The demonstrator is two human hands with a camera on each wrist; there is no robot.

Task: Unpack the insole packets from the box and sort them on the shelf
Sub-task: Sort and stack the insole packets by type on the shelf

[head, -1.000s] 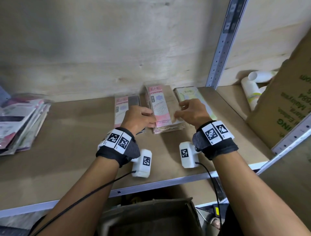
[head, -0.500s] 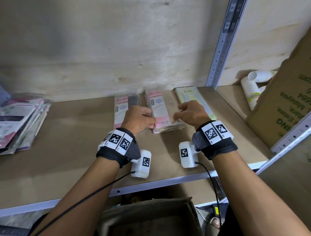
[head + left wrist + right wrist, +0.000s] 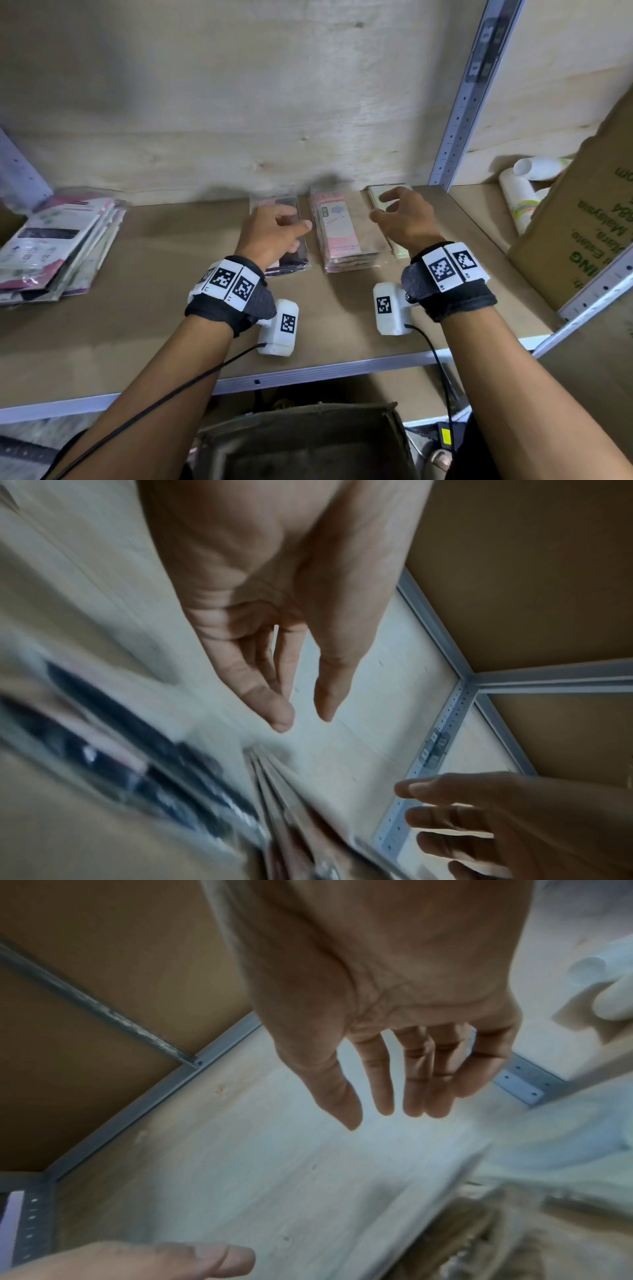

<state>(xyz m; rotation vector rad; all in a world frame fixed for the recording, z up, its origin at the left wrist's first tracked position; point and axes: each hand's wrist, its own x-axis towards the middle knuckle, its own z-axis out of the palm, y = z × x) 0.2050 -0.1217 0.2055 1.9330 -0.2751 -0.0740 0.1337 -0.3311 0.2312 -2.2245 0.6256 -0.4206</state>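
The pink stack of insole packets (image 3: 342, 233) lies flat on the brown shelf (image 3: 154, 308), close to the wooden back wall (image 3: 239, 102). It is the middle one of three piles.

The left hand (image 3: 270, 236) is just to the left of the pink stack. It is over the dark stack of packets (image 3: 291, 257) that lies beside the pink one. Its fingers are loose and a little bent, and it holds nothing. The left wrist view shows the thumb and fingers apart with a gap between them.

The right hand (image 3: 404, 219) is just to the right of the pink stack. It is over the pale green stack of packets (image 3: 380, 198). Its fingers hang straight and loose, and it holds nothing too. I cannot tell if either hand touches the pile under it.

Far to the left of the pink stack, a messy pile of other packets (image 3: 54, 246) lies on the same shelf. To the right of the pink stack, past the grey metal post (image 3: 462, 102), are white tubes (image 3: 520, 192) and a big cardboard box (image 3: 589, 222). Below the shelf, nearer the person than the pink stack, is an open brown box (image 3: 301, 442).
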